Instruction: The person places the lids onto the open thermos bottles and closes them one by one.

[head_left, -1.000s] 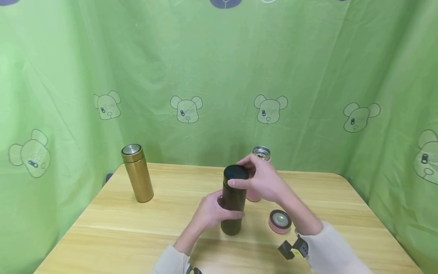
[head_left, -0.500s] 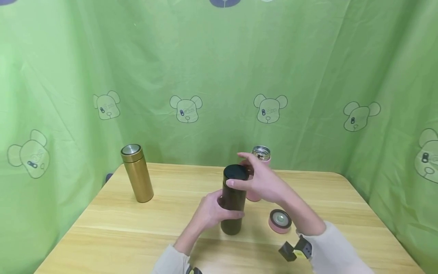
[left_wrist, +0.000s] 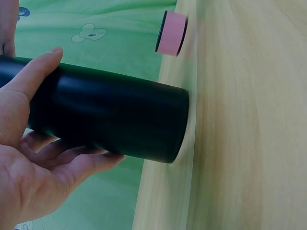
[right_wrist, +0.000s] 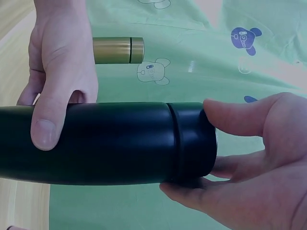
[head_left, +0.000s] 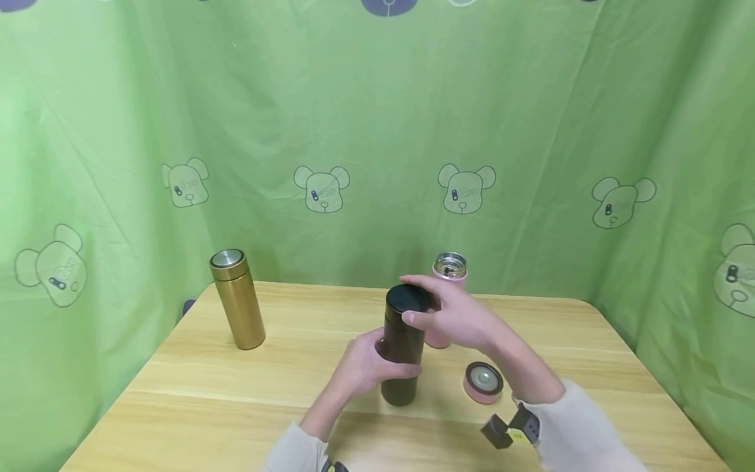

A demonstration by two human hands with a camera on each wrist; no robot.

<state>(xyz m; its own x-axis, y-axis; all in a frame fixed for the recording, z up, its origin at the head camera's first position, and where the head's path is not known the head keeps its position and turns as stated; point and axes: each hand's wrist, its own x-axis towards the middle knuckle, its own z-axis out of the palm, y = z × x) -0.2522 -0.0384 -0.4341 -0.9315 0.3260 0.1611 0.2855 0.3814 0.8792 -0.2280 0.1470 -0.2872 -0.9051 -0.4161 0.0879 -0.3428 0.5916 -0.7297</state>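
Observation:
A black thermos (head_left: 404,344) stands on the wooden table in front of me. My left hand (head_left: 364,364) grips its body, the thumb across the front and the fingers behind, as the left wrist view of the thermos (left_wrist: 115,115) also shows. At the top, my right hand (head_left: 463,318) holds the black lid (right_wrist: 196,139) between thumb and fingers. A seam runs between lid and body, with the lid still seated on the body. Partly hidden behind the right hand is a pink thermos (head_left: 438,335), its steel mouth uncovered.
A pink lid (head_left: 482,383) lies on the table (head_left: 566,367) to the right, its inner side up. Over at the left, a gold thermos (head_left: 240,308) stands with its lid on. Green curtain (head_left: 377,118) encloses the table's back and sides.
My right hand has shifted slightly to the right round the lid, its fingers spreading and then settling in a changed position. The left hand and the thermos stay in place.

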